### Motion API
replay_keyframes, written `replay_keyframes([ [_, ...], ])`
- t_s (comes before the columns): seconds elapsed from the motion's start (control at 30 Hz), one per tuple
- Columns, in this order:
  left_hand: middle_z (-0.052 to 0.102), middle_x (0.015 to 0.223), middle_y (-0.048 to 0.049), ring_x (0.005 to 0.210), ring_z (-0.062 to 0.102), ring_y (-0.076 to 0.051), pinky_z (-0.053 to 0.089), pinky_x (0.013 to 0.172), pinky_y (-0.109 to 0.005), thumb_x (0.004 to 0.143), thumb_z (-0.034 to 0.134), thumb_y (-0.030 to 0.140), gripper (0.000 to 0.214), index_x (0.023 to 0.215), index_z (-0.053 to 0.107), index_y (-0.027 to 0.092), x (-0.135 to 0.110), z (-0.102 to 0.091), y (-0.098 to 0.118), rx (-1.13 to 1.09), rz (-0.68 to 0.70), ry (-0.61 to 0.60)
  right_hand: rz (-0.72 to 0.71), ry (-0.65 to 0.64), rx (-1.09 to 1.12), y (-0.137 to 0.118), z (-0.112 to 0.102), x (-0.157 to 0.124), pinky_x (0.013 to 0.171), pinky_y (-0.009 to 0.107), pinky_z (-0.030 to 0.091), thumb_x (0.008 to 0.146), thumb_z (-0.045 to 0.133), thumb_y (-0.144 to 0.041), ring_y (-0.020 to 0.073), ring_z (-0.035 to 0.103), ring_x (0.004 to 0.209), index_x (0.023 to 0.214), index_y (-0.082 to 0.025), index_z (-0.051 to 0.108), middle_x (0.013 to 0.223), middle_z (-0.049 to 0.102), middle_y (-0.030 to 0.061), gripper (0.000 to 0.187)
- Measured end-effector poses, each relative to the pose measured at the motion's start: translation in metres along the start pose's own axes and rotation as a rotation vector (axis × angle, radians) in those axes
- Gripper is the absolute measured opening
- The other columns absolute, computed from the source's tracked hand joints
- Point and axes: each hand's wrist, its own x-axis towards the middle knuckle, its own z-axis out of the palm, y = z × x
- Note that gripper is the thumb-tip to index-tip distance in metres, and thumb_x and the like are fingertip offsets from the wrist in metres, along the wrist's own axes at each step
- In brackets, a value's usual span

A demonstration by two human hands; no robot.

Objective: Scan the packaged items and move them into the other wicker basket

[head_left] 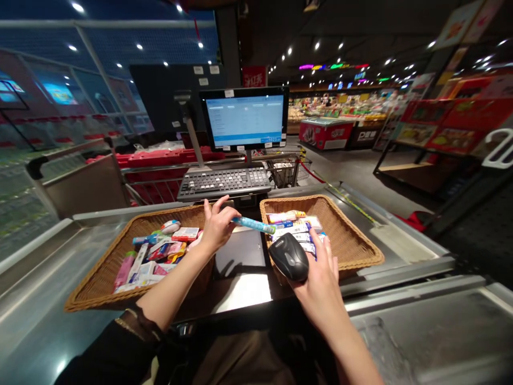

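My left hand point(218, 223) is closed on one end of a slim light-blue tube-shaped pack point(256, 225) with a green tip. It holds the pack level over the gap between two wicker baskets. In my right hand point(323, 278) is a black barcode scanner point(289, 256), its head close to the pack's green end. Some of that hand's fingers stretch past the scanner over the right wicker basket point(356, 240), which holds several small packets point(286, 225). Left of my left forearm, the left wicker basket point(94, 272) holds a mix of small colourful packets point(160, 251).
A lit monitor point(246, 122) and a black keyboard point(225, 182) stand behind the baskets. Metal counter point(38, 315) runs along both sides. Shopping carts point(280, 166) are beyond, with red display shelves point(449, 125) at the right.
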Motion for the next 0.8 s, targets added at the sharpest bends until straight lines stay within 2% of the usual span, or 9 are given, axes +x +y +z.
replay_keyframes([
  [0.2,0.075,0.103,-0.0046,0.143,0.041,-0.033,0.005,0.117,-0.076,0.085,0.057,0.012,0.020,0.097,0.067,0.025,0.005,-0.002,0.003,-0.003,-0.010,-0.029,0.007,0.012,0.012,0.000,-0.002,-0.001,0.114,0.075,0.027,0.082,0.057,-0.012,0.0443,0.017,0.154,0.132,-0.021,0.061,0.167,0.026,0.0112,0.051],
  [0.37,0.076,0.104,-0.0042,0.142,0.042,-0.032,0.005,0.117,-0.076,0.086,0.057,0.012,0.019,0.097,0.066,0.025,0.007,-0.004,0.005,0.003,-0.024,-0.046,-0.018,0.035,0.047,0.003,0.001,-0.001,0.113,0.077,0.027,0.083,0.055,-0.015,0.0453,0.017,0.154,0.127,-0.020,0.062,0.166,0.027,0.0122,0.045],
  [0.53,0.075,0.104,-0.0042,0.142,0.041,-0.032,0.005,0.118,-0.075,0.085,0.059,0.013,0.019,0.097,0.066,0.026,0.009,-0.002,0.007,0.017,-0.033,-0.056,-0.017,0.048,0.085,0.005,0.000,-0.001,0.112,0.078,0.027,0.084,0.057,-0.020,0.0456,0.018,0.154,0.128,-0.024,0.062,0.166,0.028,0.0119,0.045],
  [0.67,0.074,0.102,-0.0059,0.141,0.042,-0.034,0.007,0.116,-0.077,0.084,0.062,0.014,0.016,0.095,0.065,0.025,0.018,0.006,0.023,0.012,-0.058,-0.097,0.025,0.107,0.115,0.021,-0.008,0.000,0.114,0.074,0.027,0.084,0.057,-0.023,0.0440,0.018,0.154,0.129,-0.022,0.062,0.165,0.028,0.0133,0.045],
  [0.8,0.072,0.104,-0.0087,0.139,0.042,-0.037,0.009,0.115,-0.079,0.083,0.064,0.016,0.013,0.094,0.062,0.023,0.040,0.029,0.051,0.024,-0.096,-0.183,0.056,0.173,0.127,0.046,-0.017,-0.003,0.121,0.065,0.025,0.082,0.059,-0.028,0.0400,0.017,0.155,0.121,-0.017,0.063,0.165,0.026,0.0154,0.040],
])
